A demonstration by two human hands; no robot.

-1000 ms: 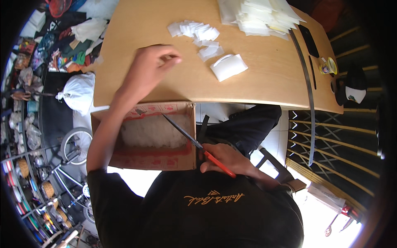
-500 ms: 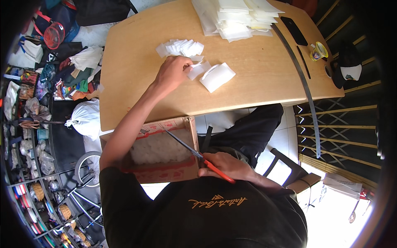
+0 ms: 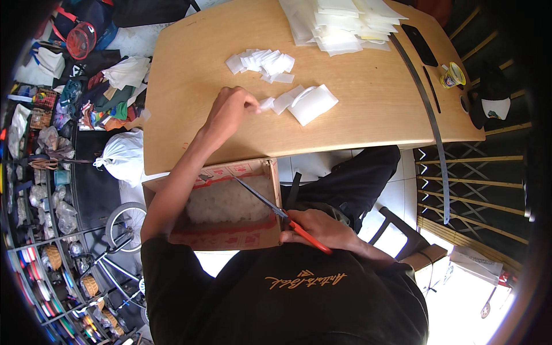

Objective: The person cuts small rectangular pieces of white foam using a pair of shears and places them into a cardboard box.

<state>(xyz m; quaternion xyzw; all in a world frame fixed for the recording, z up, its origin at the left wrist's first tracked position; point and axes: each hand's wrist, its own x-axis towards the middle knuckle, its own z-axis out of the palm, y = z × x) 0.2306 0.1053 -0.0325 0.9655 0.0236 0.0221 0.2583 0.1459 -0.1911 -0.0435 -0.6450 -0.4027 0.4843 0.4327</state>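
My left hand hovers low over the table's near side, its fingers curled together. Their tips come up to a small white translucent piece; whether they grip anything is hidden. Just right of it lie another translucent piece and a larger white folded sheet. Farther back is a loose heap of small white pieces. My right hand is wrapped round the red handle of a pair of scissors, whose blades point away to the left over an open cardboard box filled with whitish, translucent bits.
A tall stack of translucent sheets stands at the back of the wooden table. To its right lie a long metal ruler, a black phone and a yellow cup. Crowded shelves and a bicycle wheel are left.
My left hand has drawn back left and nearer from the white pieces, uncovering a small one by its fingertips. My right hand holds the scissors as before; the view has shifted slightly.
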